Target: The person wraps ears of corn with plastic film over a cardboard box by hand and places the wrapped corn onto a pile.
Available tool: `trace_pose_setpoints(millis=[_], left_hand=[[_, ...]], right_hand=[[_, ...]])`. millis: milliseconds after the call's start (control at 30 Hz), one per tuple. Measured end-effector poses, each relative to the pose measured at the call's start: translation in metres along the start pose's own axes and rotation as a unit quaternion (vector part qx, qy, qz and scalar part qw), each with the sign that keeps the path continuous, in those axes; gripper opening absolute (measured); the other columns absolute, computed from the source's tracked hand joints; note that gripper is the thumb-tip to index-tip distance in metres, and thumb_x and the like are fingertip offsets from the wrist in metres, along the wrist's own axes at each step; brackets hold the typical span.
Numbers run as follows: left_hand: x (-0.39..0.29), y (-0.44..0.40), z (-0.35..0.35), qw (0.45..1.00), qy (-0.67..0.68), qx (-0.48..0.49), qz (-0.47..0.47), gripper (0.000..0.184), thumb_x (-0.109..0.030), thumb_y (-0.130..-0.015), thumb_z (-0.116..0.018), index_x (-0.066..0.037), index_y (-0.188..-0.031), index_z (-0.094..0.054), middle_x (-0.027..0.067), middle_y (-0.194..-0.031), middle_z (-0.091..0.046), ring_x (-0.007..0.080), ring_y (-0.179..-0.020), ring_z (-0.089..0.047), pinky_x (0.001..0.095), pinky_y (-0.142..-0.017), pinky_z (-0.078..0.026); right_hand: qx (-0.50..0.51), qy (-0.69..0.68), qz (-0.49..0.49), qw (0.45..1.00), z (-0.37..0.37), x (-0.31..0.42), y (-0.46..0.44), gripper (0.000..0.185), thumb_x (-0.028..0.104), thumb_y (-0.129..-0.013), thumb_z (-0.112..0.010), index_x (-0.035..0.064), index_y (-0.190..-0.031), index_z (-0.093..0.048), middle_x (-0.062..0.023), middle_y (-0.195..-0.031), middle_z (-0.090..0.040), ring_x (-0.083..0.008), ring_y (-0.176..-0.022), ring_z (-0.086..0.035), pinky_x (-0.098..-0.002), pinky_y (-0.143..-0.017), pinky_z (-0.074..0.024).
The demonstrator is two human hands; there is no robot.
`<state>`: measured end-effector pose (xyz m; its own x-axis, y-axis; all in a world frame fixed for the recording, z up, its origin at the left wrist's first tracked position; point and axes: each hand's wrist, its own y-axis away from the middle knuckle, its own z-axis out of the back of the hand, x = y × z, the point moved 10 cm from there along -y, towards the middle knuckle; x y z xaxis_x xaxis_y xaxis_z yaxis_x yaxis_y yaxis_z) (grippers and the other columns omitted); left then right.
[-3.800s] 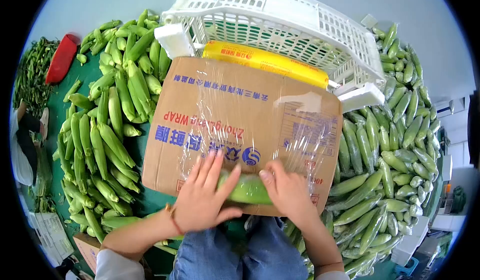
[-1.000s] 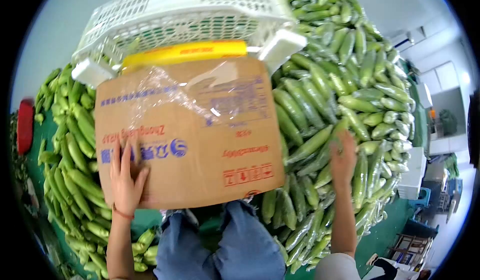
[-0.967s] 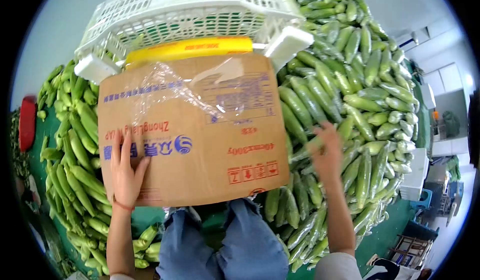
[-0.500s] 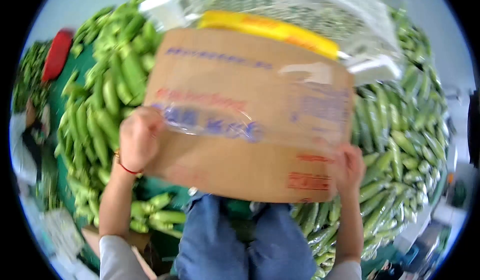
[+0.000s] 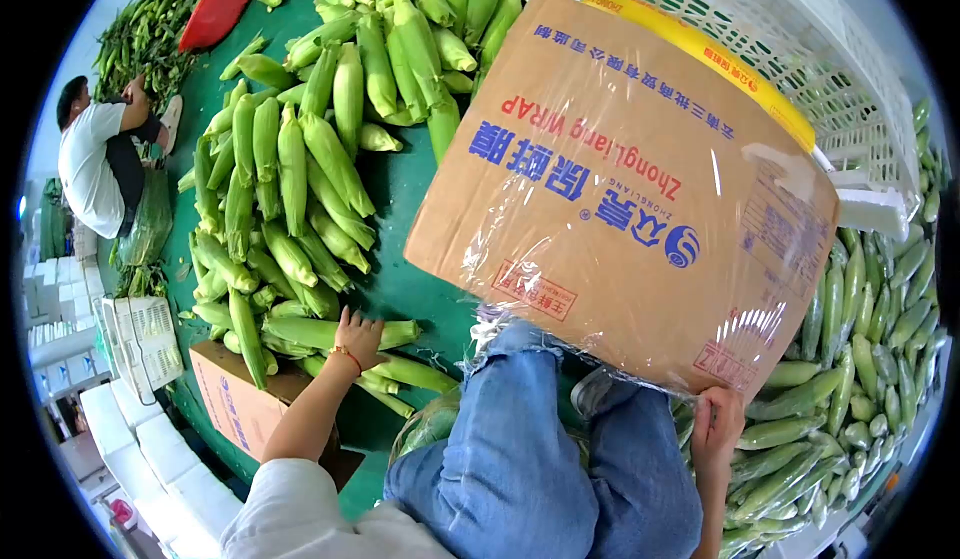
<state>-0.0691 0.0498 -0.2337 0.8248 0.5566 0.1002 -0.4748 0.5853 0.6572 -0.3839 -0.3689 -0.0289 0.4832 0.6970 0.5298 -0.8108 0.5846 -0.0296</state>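
My left hand [image 5: 358,341] is closed over the husk of a green ear of corn [image 5: 400,334] lying at the near end of the corn pile. Across my knees, a brown cardboard box panel [image 5: 560,209] printed with cling wrap labels lies tilted. Clear plastic wrap [image 5: 740,299] is stretched over it, wrinkled and shiny at its near edge. At the box's near right corner my right hand [image 5: 716,421] pinches the edge of that wrap. A yellow strip [image 5: 720,54] runs along the box's far edge.
Unwrapped corn [image 5: 300,169] is heaped to the left. Film-wrapped ears [image 5: 850,359] are piled at right. A white plastic crate [image 5: 830,69] stands behind the box. A red scoop-like object [image 5: 222,4], another person [image 5: 95,159] and an open carton [image 5: 235,399] are at left.
My left hand has left the box's left side and moved down onto an ear of corn. My right hand stays at the near right corner. The view has turned left.
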Motion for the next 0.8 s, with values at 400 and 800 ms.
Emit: trace_pose_setpoints(millis=[400,800], left_hand=[[0.119,-0.007,0.017,0.405,0.835,-0.334,0.164,0.049,-0.045,-0.094,-0.057,-0.008,-0.126,-0.048,0.0038,-0.109,-0.058,0.0188,-0.100,-0.057,0.0363,-0.090,-0.047],[-0.289,0.014,0.416,0.826,0.017,-0.315,-0.467,0.062,-0.027,-0.067,-0.078,-0.016,-0.122,-0.054,0.0071,-0.106,-0.060,0.0277,-0.094,-0.064,0.0389,-0.075,-0.054]], right_hand=[[0.002,-0.004,-0.028,1.000,0.009,0.011,-0.010,0.010,0.008,-0.082,-0.067,0.0074,-0.089,-0.060,-0.0074,-0.081,-0.063,-0.0288,-0.075,-0.059,-0.0404,-0.071,-0.0423],[-0.033,0.080,-0.083,0.993,0.035,0.037,-0.002,0.009,0.005,-0.082,-0.066,0.0063,-0.089,-0.060,-0.0104,-0.082,-0.062,-0.0311,-0.076,-0.058,-0.0409,-0.071,-0.0460]])
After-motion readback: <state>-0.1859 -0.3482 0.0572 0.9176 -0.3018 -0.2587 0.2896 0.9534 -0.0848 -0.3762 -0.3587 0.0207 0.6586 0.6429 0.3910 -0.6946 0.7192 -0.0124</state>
